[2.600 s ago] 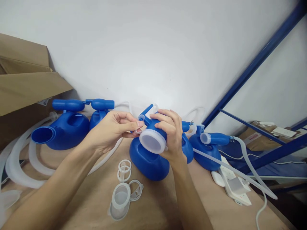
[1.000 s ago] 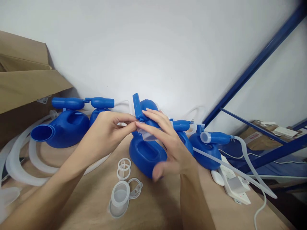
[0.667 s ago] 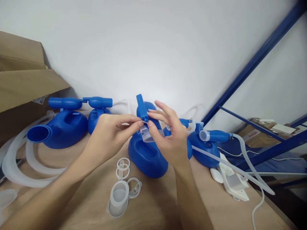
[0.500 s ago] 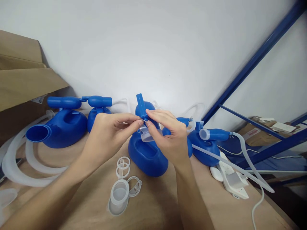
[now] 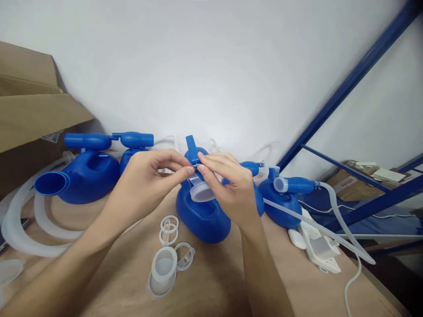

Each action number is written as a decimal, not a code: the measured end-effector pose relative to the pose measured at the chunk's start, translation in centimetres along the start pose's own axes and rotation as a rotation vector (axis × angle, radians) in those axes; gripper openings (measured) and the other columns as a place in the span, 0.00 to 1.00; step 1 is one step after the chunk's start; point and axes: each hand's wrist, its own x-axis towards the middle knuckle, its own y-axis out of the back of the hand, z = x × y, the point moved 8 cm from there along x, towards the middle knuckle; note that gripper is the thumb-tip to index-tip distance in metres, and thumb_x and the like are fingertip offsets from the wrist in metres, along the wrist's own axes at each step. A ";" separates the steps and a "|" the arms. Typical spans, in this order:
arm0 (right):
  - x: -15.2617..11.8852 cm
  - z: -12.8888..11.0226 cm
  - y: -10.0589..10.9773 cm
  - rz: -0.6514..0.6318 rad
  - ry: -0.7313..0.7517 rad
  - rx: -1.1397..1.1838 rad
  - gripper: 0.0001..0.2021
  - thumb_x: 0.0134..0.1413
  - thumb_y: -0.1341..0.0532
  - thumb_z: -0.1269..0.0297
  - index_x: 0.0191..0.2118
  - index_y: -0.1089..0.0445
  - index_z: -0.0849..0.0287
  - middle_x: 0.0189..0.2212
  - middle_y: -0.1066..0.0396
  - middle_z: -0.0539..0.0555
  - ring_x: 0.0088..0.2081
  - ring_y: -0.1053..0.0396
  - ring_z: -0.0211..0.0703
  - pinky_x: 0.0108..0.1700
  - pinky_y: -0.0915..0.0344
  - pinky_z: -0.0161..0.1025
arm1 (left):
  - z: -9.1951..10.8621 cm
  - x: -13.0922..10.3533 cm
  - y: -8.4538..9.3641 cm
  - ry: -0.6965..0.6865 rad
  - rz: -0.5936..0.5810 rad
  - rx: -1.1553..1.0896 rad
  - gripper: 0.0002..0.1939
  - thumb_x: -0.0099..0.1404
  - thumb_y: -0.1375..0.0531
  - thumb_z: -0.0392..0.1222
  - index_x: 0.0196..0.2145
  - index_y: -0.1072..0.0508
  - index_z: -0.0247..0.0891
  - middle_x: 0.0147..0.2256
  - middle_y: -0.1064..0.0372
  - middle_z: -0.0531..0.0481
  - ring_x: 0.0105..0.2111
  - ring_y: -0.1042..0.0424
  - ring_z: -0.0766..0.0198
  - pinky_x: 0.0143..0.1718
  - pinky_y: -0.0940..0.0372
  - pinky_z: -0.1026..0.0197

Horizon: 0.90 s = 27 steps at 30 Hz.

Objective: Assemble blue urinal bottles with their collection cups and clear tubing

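My left hand point(image 5: 150, 178) pinches the thin strap of a translucent plastic cap point(image 5: 201, 193) between thumb and fingertips. From the other side, my right hand point(image 5: 229, 180) closes its thumb and fingers on a blue plastic piece point(image 5: 191, 149), which slants upward at the fingertips. The cap hangs just below both hands, its round opening facing me. Fingers cover the spot where strap and blue piece meet. Beneath stands a blue urinal bottle point(image 5: 206, 224) with a hollow handle recess; the hands partly hide its upper part.
Loose translucent caps point(image 5: 164, 264) and rings point(image 5: 169, 223) lie in front of the bottle. More blue bottles point(image 5: 94, 176) stand left and right, with thick hoses point(image 5: 29, 246) at left. A power strip point(image 5: 322, 248), a cardboard box point(image 5: 39, 114) and a blue rack point(image 5: 346, 79) flank the table.
The cap has turned so its round opening shows more plainly. The blue piece between my hands sits slightly lower and further left. Both hands keep their pinch.
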 end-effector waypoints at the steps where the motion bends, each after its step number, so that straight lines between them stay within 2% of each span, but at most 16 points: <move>1: 0.0 -0.1 0.0 -0.002 0.004 -0.017 0.12 0.68 0.36 0.73 0.51 0.18 0.56 0.48 0.16 0.54 0.49 0.21 0.45 0.55 0.24 0.46 | -0.1 0.1 0.0 0.009 -0.021 -0.010 0.04 0.64 0.31 0.45 0.33 0.16 0.45 0.31 0.18 0.55 0.32 0.18 0.62 0.31 0.25 0.69; 5: -0.1 -0.3 -0.2 -0.001 0.033 -0.095 0.12 0.70 0.38 0.72 0.52 0.19 0.56 0.48 0.16 0.55 0.48 0.21 0.46 0.54 0.23 0.47 | -0.5 0.2 0.1 0.033 -0.041 -0.019 0.06 0.64 0.32 0.46 0.34 0.15 0.45 0.34 0.17 0.54 0.34 0.18 0.60 0.32 0.24 0.69; 12: -0.2 -0.8 -0.4 0.061 0.117 -0.146 0.13 0.69 0.39 0.73 0.51 0.19 0.57 0.45 0.15 0.56 0.46 0.21 0.46 0.52 0.22 0.47 | 0.3 -0.4 0.3 -0.005 0.042 0.076 0.05 0.65 0.34 0.44 0.33 0.17 0.45 0.33 0.18 0.55 0.33 0.19 0.61 0.32 0.24 0.67; 18: -0.3 0.3 -0.3 0.108 -0.036 -0.038 0.13 0.67 0.38 0.71 0.47 0.17 0.50 0.43 0.15 0.51 0.45 0.18 0.45 0.52 0.20 0.47 | 1.0 -0.7 0.2 -0.079 0.073 0.098 0.05 0.66 0.35 0.43 0.32 0.20 0.45 0.30 0.19 0.56 0.29 0.20 0.63 0.30 0.24 0.67; 23: -0.7 1.4 -0.1 0.168 -0.149 0.101 0.05 0.62 0.33 0.69 0.38 0.18 0.53 0.41 0.14 0.51 0.43 0.16 0.46 0.52 0.19 0.44 | 1.1 -0.5 0.1 -0.109 0.075 0.133 0.05 0.67 0.36 0.43 0.32 0.21 0.45 0.31 0.19 0.56 0.31 0.20 0.62 0.31 0.23 0.66; 27: -0.7 1.4 -0.1 0.152 -0.143 0.097 0.05 0.61 0.33 0.71 0.36 0.20 0.53 0.40 0.14 0.51 0.44 0.16 0.46 0.52 0.19 0.43 | 1.1 -0.6 0.0 -0.132 0.076 0.138 0.05 0.67 0.36 0.41 0.32 0.21 0.44 0.31 0.19 0.57 0.31 0.20 0.63 0.32 0.23 0.66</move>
